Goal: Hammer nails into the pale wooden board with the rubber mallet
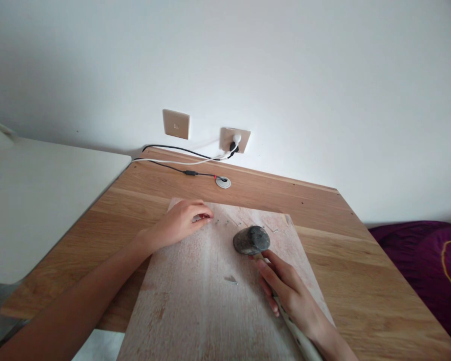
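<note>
A pale whitewashed wooden board (195, 301) lies on a wooden table (361, 281). My right hand (289, 288) is closed round the light handle of a hammer, whose dark grey head (251, 239) rests on the board. My left hand (182, 220) lies on the board's far left part, fingers pinched together at something too small to name. A row of small nails (227, 221) stands in the board between my left fingertips and the hammer head. A few loose nails (231, 280) lie mid-board.
Black and white cables (180, 165) run from a wall socket (234, 139) to a round grommet (223, 182) at the table's back. A white surface (41, 195) adjoins the table on the left. Purple bedding (428, 265) lies to the right.
</note>
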Tool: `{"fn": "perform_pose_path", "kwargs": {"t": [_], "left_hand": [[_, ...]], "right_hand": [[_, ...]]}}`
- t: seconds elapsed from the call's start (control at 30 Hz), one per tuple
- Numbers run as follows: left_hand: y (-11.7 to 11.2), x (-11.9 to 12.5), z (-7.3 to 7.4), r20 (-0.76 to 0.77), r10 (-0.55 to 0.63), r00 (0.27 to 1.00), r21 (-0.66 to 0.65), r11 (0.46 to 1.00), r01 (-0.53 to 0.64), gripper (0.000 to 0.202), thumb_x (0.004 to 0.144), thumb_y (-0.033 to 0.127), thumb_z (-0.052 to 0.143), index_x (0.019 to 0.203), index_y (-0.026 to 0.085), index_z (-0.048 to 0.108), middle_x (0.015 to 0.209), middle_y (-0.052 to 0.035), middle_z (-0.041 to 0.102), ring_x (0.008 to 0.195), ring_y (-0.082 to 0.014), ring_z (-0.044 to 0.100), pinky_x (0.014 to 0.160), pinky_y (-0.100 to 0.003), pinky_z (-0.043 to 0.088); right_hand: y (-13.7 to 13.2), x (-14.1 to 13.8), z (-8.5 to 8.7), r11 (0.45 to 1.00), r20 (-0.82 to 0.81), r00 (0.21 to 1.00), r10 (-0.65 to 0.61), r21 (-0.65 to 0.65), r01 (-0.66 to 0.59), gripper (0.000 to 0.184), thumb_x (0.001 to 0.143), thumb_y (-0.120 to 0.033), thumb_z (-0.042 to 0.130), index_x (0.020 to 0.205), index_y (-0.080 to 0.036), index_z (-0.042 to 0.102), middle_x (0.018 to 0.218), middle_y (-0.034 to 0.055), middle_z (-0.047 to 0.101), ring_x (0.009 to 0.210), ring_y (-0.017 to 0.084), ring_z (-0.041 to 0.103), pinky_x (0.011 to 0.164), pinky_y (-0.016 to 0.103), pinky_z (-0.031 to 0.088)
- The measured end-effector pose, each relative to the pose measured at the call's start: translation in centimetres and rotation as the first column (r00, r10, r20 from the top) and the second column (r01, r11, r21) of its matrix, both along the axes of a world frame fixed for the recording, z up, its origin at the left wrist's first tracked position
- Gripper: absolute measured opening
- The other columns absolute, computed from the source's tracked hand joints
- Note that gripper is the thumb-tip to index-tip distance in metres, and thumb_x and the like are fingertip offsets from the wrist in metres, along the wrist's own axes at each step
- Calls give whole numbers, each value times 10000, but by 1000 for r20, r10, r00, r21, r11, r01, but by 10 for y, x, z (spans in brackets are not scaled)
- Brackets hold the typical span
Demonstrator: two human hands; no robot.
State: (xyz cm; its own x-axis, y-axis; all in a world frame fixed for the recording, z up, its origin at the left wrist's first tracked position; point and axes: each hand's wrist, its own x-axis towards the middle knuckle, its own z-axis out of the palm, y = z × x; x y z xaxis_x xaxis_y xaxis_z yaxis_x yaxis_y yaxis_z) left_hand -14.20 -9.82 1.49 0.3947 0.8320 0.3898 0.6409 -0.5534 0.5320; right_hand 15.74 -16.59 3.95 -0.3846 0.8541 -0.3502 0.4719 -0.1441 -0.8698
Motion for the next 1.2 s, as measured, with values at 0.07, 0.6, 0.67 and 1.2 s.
{"fn": "perform_pose_path", "kwargs": {"t": [0.07, 0.6, 0.67, 1.2], "left_hand": [[-1, -1, -1, -18, 0, 1000, 3, 1000, 0, 117, 954, 188, 647, 962, 220, 760, 953, -26, 747, 882, -173, 690, 821, -300, 497], [-2, 3, -3, -36, 24, 999, -24, 999, -25, 144, 928, 148, 646, 932, 226, 767, 946, -23, 746, 878, -177, 689, 827, -300, 504], [-3, 4, -3, -26, 26, 999, -24, 999, -27, 158, 927, 138, 636, 933, 225, 767, 946, -25, 753, 878, -178, 697, 828, -300, 513], [-1, 5, -7, 60, 59, 996, -83, 995, -54, 276, 856, 50, 652, 1078, 204, 709, 915, -20, 778, 854, -175, 730, 812, -298, 540]], "right_hand": [[0, 0, 1, 1000, 6, 1000, -3, 3, 3, 603, 967, -719, 427, 1174, -173, 579, 516, -93, 445, 384, 104, 435, 403, 231, 360], [-1, 1, -1, 1000, -3, 1000, 2, 1, -2, 581, 983, -707, 413, 1155, -176, 575, 525, -93, 452, 391, 103, 430, 411, 232, 358], [-1, 1, -1, 1000, -1, 1000, 6, 3, -6, 572, 986, -704, 411, 1148, -182, 579, 522, -93, 453, 388, 103, 429, 415, 234, 361], [-1, 0, -1, 1000, 6, 1000, 3, -1, -3, 558, 991, -685, 419, 1148, -174, 577, 513, -90, 460, 388, 105, 419, 411, 232, 356]]}}
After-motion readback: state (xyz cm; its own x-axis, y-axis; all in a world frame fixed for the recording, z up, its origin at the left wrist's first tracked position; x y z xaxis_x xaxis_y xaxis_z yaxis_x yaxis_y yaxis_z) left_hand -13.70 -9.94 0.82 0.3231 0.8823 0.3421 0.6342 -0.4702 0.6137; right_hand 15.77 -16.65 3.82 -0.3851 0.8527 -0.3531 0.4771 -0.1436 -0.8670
